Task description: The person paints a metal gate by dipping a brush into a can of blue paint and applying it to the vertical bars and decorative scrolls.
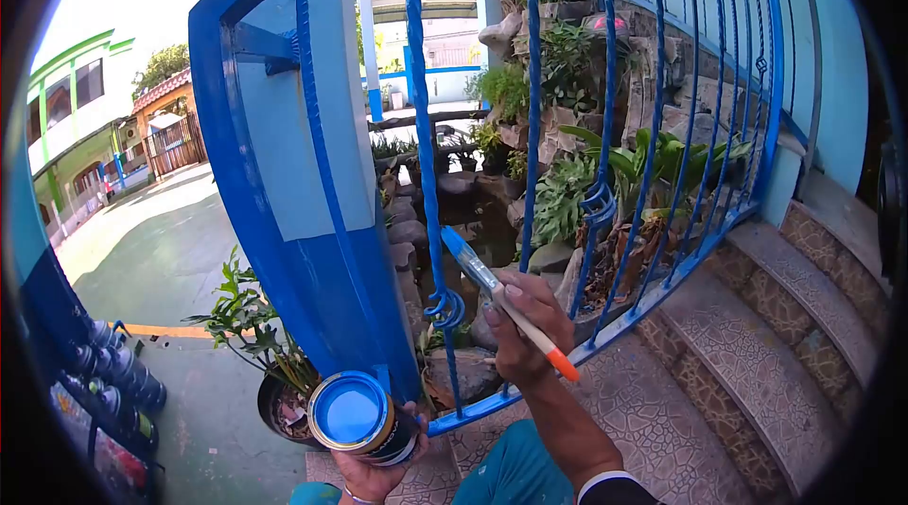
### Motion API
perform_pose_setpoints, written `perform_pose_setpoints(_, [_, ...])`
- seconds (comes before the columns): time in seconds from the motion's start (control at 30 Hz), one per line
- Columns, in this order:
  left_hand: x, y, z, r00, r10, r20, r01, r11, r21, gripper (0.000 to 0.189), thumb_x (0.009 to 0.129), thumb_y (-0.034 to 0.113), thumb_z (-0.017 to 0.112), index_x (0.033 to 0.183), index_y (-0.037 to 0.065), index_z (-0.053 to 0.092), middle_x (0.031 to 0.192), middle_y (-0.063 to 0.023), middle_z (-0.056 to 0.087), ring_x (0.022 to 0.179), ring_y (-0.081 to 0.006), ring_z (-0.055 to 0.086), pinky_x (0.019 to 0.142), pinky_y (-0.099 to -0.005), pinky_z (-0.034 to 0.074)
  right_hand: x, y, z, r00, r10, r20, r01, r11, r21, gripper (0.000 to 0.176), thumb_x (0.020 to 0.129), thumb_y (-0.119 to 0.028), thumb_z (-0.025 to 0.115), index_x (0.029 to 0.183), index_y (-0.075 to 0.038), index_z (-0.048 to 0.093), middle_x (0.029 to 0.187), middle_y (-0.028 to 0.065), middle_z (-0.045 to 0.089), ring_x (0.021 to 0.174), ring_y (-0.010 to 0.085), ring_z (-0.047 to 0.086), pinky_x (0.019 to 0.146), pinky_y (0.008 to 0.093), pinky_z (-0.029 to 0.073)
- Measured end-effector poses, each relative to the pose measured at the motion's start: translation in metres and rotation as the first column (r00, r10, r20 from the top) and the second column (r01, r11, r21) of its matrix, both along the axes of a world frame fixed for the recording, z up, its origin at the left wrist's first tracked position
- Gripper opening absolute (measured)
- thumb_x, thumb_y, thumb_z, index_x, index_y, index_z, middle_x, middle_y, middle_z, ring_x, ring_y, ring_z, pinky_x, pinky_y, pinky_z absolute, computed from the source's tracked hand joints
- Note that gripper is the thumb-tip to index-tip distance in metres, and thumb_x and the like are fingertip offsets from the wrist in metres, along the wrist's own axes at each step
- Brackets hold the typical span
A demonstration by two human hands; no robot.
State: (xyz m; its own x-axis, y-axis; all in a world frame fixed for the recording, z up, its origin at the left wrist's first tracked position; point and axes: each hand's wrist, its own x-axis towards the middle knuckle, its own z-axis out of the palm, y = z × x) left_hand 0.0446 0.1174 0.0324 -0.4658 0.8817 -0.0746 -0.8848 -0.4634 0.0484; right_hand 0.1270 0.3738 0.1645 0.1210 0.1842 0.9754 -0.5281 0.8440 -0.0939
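Note:
My right hand [525, 325] is closed around a paintbrush [515, 311] with a pale handle and an orange end. Its blue-coated bristles reach up and left to a twisted blue bar of the metal railing [424, 127], just above a curled ornament [445, 308] on that bar. Low in front of me, my left hand [376, 477] grips an open paint can [364, 420] from below and the side. Bright blue paint fills much of the can, and its rim is smeared with blue.
A potted plant [279, 401] stands left of the can, beside a blue pillar [345, 287]. Stone-patterned steps [757, 363] rise on the right. Behind the bars lie a rock-edged pond [482, 231] and leafy plants [567, 193]. Large plastic bottles [118, 373] stand at far left.

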Motion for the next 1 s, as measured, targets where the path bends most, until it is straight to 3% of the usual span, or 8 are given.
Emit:
perform_pose_setpoints(0.17, [-0.001, -0.009, -0.011, 0.997, 0.058, -0.047, -0.055, 0.995, 0.078, 0.069, 0.1, 0.06, 0.052, 0.143, 0.007, 0.062, 0.141, -0.0221, 0.066, 0.134, -0.0444, 0.058, 0.111, -0.0657, 0.047, -0.008, 0.01, -0.021, 0.988, -0.06, 0.139, 0.033, 0.982, 0.188, 0.037, 0.082, 0.007, 0.083, 0.117, -0.001, 0.073, 0.111, 0.02, 0.076, 0.107, 0.0352, 0.075, 0.092, 0.0427, 0.063])
perform_pose_setpoints(0.3, [0.004, -0.012, -0.003, 0.951, 0.235, -0.2, -0.283, 0.924, -0.256, 0.061, 0.101, 0.053, 0.055, 0.141, 0.009, 0.064, 0.138, -0.0201, 0.068, 0.133, -0.042, 0.06, 0.112, -0.0649, 0.046, 0.008, 0.013, -0.053, 0.977, 0.18, 0.113, -0.166, 0.979, -0.123, 0.037, 0.081, 0.007, 0.084, 0.116, 0.0, 0.071, 0.111, 0.0203, 0.076, 0.106, 0.0299, 0.075, 0.091, 0.0401, 0.063])
perform_pose_setpoints(0.4, [0.017, -0.012, 0.013, 0.955, 0.255, 0.154, -0.234, 0.962, -0.14, 0.062, 0.1, 0.054, 0.056, 0.144, 0.011, 0.062, 0.143, -0.0206, 0.065, 0.136, -0.0437, 0.057, 0.112, -0.0654, 0.046, 0.007, 0.006, -0.048, 0.839, 0.496, -0.224, -0.533, 0.67, -0.517, 0.037, 0.094, -0.001, 0.077, 0.128, 0.001, 0.062, 0.121, 0.0152, 0.07, 0.11, 0.0229, 0.07, 0.095, 0.0381, 0.058])
perform_pose_setpoints(0.5, [0.009, -0.02, -0.007, 0.932, 0.238, -0.274, -0.307, 0.92, -0.244, 0.066, 0.1, 0.055, 0.056, 0.147, 0.01, 0.059, 0.146, -0.0207, 0.063, 0.136, -0.0449, 0.057, 0.113, -0.0654, 0.045, -0.013, 0.001, -0.024, 0.672, 0.599, -0.436, -0.717, 0.377, -0.587, 0.039, 0.098, -0.007, 0.076, 0.132, 0.003, 0.058, 0.12, 0.0138, 0.07, 0.107, 0.0221, 0.071, 0.094, 0.0378, 0.06])
perform_pose_setpoints(0.57, [0.013, -0.019, -0.007, 0.931, 0.271, -0.245, -0.333, 0.905, -0.264, 0.068, 0.1, 0.056, 0.055, 0.149, 0.009, 0.057, 0.147, -0.0212, 0.062, 0.137, -0.0455, 0.056, 0.113, -0.0658, 0.046, -0.023, 0.0, -0.015, 0.561, 0.684, -0.466, -0.76, 0.202, -0.618, 0.039, 0.098, -0.006, 0.076, 0.132, 0.004, 0.058, 0.119, 0.0136, 0.07, 0.105, 0.0222, 0.073, 0.093, 0.0373, 0.061])
perform_pose_setpoints(0.7, [0.018, -0.029, -0.008, 0.919, 0.26, -0.297, -0.331, 0.917, -0.221, 0.072, 0.099, 0.058, 0.054, 0.151, 0.009, 0.055, 0.149, -0.0216, 0.061, 0.138, -0.0461, 0.055, 0.113, -0.0668, 0.046, -0.03, 0.006, -0.026, 0.759, 0.509, -0.406, -0.594, 0.285, -0.753, 0.036, 0.097, -0.006, 0.078, 0.127, 0.007, 0.062, 0.118, 0.0138, 0.07, 0.103, 0.0218, 0.073, 0.091, 0.038, 0.063])
perform_pose_setpoints(0.87, [0.018, -0.031, -0.009, 0.903, 0.301, -0.305, -0.396, 0.858, -0.327, 0.07, 0.1, 0.057, 0.054, 0.151, 0.009, 0.057, 0.148, -0.0205, 0.062, 0.137, -0.0466, 0.055, 0.112, -0.071, 0.045, -0.012, -0.008, -0.014, 0.914, 0.282, -0.293, -0.405, 0.577, -0.709, 0.029, 0.099, -0.006, 0.077, 0.123, 0.007, 0.067, 0.115, 0.0142, 0.073, 0.106, 0.0182, 0.071, 0.094, 0.031, 0.058])
perform_pose_setpoints(1.0, [0.019, -0.031, -0.015, 0.861, 0.339, -0.378, -0.481, 0.783, -0.394, 0.066, 0.1, 0.055, 0.055, 0.148, 0.009, 0.059, 0.146, -0.0191, 0.064, 0.136, -0.0462, 0.057, 0.112, -0.0722, 0.044, -0.008, -0.008, 0.0, 0.948, 0.308, 0.074, -0.208, 0.782, -0.587, 0.02, 0.097, -0.005, 0.078, 0.115, 0.002, 0.073, 0.111, 0.0133, 0.076, 0.1, 0.0177, 0.074, 0.083, 0.0305, 0.06])
